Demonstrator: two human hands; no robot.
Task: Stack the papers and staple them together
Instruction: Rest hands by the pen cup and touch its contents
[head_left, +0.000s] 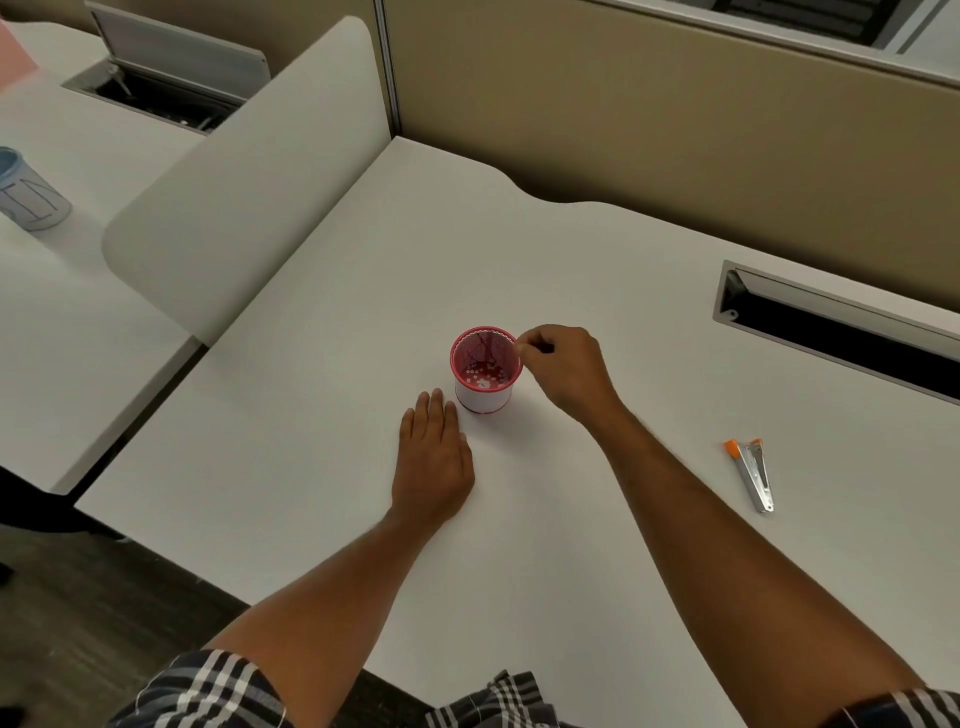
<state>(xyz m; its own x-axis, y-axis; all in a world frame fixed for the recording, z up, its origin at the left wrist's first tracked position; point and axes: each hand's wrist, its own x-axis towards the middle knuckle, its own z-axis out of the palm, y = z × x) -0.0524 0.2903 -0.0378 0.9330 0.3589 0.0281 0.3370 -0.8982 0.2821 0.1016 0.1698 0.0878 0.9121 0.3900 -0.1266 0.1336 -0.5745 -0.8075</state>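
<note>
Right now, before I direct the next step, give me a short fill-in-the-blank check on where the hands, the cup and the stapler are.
1. The left hand lies ____ on the desk, palm down.
2. The right hand pinches the rim of the ____ mesh cup.
3. The stapler with orange ends lies to the ____ of the right forearm, untouched.
4. Papers in view on this desk: ____.

Missing words: flat; red; right; none

Single head-worn view: I look forward and steeply down, at close arm's reach, onto the white desk (597, 260), partition wall (675, 119) beyond.
</note>
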